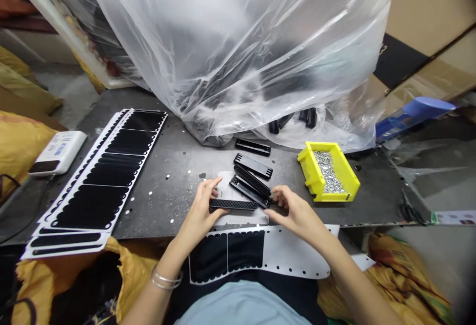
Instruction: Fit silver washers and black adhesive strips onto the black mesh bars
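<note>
Dark worktop [171, 154], clear plastic [241, 42] heaped along upper centre of frame; black strip [236, 205] sits just below centre, left end pinched between thumb and fingers of left hand [206, 203], the nearer one. Strip runs rightward from that grip, long axis nearly level, far end pointing toward right hand [292, 208], which is half-curled, thumb and fingers apart, beside slanting bars [253, 180]; contact there, cannot tell.

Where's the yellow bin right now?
In the head view, the yellow bin sits on the right side of the dark table, beyond and to the right of the right hand, close by the clear plastic sheeting.
</note>
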Tool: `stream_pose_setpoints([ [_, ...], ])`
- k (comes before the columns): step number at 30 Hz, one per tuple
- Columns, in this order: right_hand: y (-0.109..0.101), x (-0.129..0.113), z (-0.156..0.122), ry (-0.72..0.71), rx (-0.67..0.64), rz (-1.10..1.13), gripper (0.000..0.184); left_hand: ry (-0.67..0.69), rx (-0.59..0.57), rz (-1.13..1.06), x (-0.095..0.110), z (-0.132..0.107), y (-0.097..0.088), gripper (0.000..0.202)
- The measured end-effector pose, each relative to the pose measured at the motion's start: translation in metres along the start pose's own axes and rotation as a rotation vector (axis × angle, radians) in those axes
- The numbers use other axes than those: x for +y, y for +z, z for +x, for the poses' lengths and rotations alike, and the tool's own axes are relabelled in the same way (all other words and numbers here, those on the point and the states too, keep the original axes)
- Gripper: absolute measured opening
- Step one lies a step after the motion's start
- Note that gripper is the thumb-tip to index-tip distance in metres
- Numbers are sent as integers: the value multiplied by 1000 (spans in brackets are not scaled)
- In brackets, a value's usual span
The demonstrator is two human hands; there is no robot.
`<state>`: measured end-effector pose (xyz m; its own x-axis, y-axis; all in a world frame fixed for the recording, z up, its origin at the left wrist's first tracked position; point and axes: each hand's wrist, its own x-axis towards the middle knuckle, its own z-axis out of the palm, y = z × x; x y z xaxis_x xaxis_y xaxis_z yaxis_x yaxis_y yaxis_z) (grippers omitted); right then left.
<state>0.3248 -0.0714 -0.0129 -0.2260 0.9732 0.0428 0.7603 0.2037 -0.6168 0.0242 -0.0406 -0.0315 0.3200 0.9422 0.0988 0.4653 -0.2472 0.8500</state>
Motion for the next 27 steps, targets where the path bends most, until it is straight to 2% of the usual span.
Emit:
stream_pose_setpoints([
  [4, 1, -1, -3, -80, -7, 63, 18, 19, -28, 19, -3, -2, 0, 72],
  [7, -7, -3, 6, -78, -151, 210, 24, 106, -86, 131, -2, 7, 0, 80],
  [9, -13, -5, 16, -96, -219, 195, 25, 165, -189, 145, 1, 15, -1, 74],
  [10, -16, -6, 22, -98, -187, 137, 25, 178, -247, 128, 3, 18, -2, 68],
  [12, -17, -6, 34, -70, -16, -31, 25, 168, -334, 99, 7, 22, -2, 54],
  [14, -14, -5, 46, -50, 131, -162, 25, 139, -341, 113, 9, 21, -1, 45],
  [15, -10, -5, 51, -55, 148, -183, 26, 123, -304, 137, 9, 19, 1, 47],
  [17, -3, -8, 59, -108, 60, -142, 27, 99, -178, 207, 8, 14, 4, 67],
  [19, 1, -14, 64, -183, -99, -27, 26, 108, -69, 276, 6, 11, 7, 91],
  [21, 0, -18, 69, -246, -263, 110, 25, 158, -98, 287, 4, 11, 7, 94],
  [22, -3, -18, 72, -250, -292, 162, 26, 179, -146, 269, 4, 12, 7, 90],
  [24, -9, -13, 81, -193, -191, 150, 28, 186, -221, 221, 3, 15, 6, 81],
  [26, -14, -4, 91, -99, 1, 6, 24, 166, -219, 193, 4, 16, 8, 76],
  [27, -14, 0, 96, -78, 52, -56, 24, 158, -195, 190, 4, 16, 10, 77],
])
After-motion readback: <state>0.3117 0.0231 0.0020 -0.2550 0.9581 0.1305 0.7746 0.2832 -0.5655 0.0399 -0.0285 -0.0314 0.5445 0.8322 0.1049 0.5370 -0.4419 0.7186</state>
